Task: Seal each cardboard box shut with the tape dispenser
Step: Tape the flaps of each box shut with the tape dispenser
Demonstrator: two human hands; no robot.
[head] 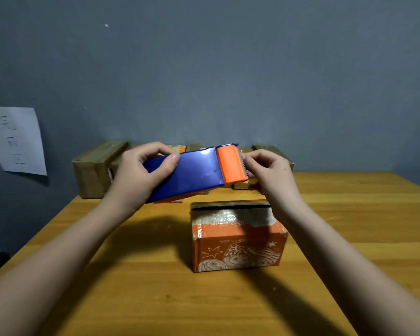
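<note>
A grey wall [228, 69] fills the upper half of the view, above a wooden table [349, 226]. A white paper [15, 139] is stuck to the wall at the left; it carries faint handwritten characters, too blurred to read. Along the table's far edge, against the wall, stands a row of brown boxes [95, 168] wrapped in tape.

Near the middle of the table sits an orange box [238, 243] printed with white stars and a striped animal drawing. A small line of print runs across its top and front, too small to read. A dark gap shows along its far top edge.

Above that box, held in the air, is a dispenser [194, 173] with a blue body and an orange head with a toothed blade. The left hand [136, 175] grips the blue end, fingers curled over the top and thumb pressed on the face. The right hand [269, 170] pinches at the blade end with thumb and forefinger, the other fingers loosely curled; the tape itself cannot be made out.
</note>
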